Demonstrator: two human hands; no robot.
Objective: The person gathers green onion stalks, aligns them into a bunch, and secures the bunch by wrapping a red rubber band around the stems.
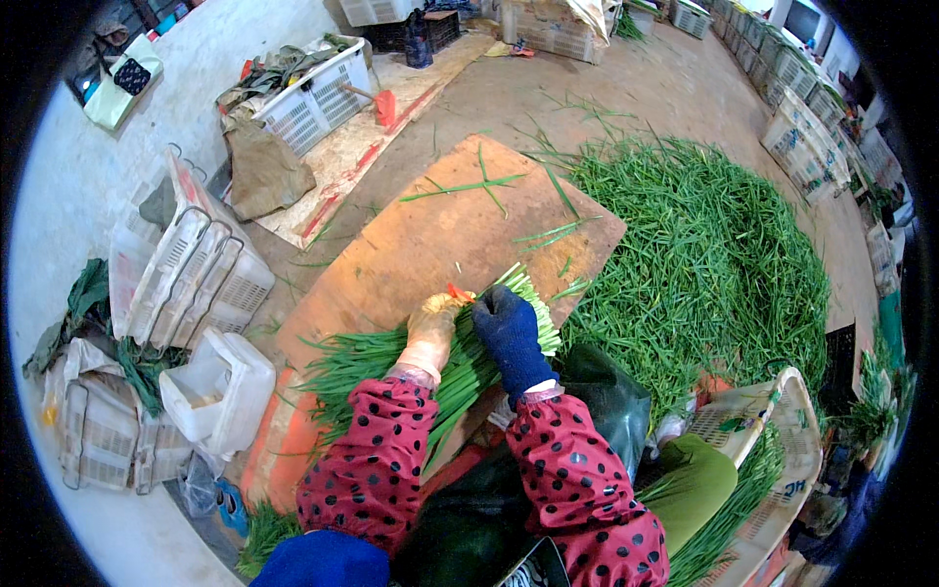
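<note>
A thick bunch of green chives (377,367) lies on the orange board (430,240), its pale cut ends (528,293) toward the right and its leaves toward the lower left. My left hand (433,325), in a pale yellowish glove, is closed at the bunch, with an orange-red tie (460,293) at its fingertips. Right beside it my right hand (507,328), in a dark blue knitted glove, is curled into a fist over the stalks near the pale ends. What those blue fingers grip is hidden.
A large heap of loose chives (694,254) spreads right of the board. A pale crate (782,430) with more chives stands at the lower right. Stacked white crates (196,264) and a white plastic container (217,391) are on the left. A filled white crate (318,98) sits farther back.
</note>
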